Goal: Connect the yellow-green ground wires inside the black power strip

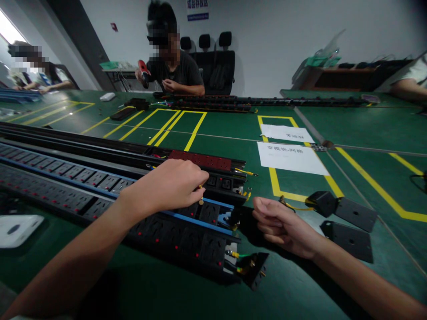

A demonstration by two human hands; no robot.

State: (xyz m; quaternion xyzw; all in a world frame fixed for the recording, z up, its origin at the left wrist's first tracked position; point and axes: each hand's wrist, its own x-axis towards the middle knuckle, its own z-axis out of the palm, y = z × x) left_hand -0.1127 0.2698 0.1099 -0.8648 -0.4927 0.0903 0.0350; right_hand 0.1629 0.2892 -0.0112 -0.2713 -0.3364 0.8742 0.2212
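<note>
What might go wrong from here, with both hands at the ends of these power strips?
The left hand pinches a thin yellow wire; a hard tug might pull it loose. The loose end cap hangs from the near power strip on short wires, below the right hand; a forearm sweep could snag it.

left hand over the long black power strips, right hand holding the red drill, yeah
No. In the head view the person opposite holds the red drill; the right hand curls beside the long black power strips, left hand over them.
</note>
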